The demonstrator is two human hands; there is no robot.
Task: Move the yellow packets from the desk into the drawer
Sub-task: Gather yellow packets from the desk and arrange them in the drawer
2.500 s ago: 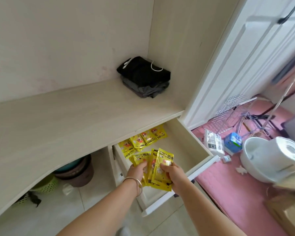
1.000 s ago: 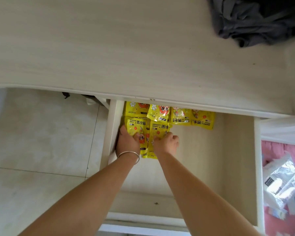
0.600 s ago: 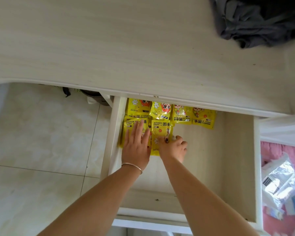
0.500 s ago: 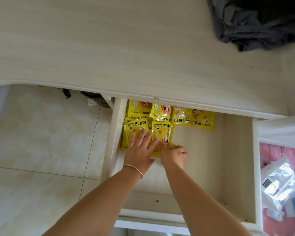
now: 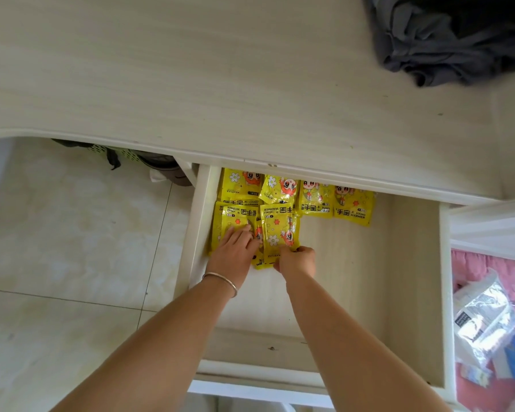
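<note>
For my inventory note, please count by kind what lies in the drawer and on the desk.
Back-row yellow packets: 4
Front yellow packets, overlapping: at least 3
Dark clothes pile on desk: 1
Total: at least 8

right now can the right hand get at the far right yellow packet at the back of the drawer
Probably yes. The right hand pinches a packet just left of the far right yellow packet, which lies uncovered on the bare drawer floor; only its back edge tucks under the desk.
</note>
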